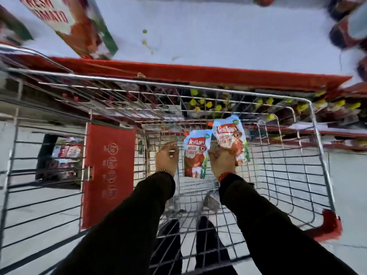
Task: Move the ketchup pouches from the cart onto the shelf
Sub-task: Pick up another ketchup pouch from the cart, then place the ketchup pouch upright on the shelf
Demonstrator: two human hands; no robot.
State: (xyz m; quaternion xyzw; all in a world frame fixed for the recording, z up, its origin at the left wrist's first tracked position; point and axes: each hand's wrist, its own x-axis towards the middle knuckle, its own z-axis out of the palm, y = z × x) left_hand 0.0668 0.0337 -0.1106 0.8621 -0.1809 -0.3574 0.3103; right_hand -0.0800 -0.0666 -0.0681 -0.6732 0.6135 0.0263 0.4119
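Head view: two ketchup pouches inside the wire cart (313, 135). Right hand (223, 159) clamps one pouch (230, 135); second pouch (195, 153) lies between both hands, left hand (166, 155) loosely curled, empty beside it.

Two ketchup pouches in the middle of the frame, one (195, 153) left of the other (230, 138), are pale blue at the top with a red logo panel, red lettering, and red-brown tomato artwork edged in green; the wire cart (288, 171) is silver with a red corner bumper (330, 225) at lower right and a red seat flap (109, 175) at left; both sleeves (268, 235) are black; the shelf (218, 36) along the top is white with a red front edge
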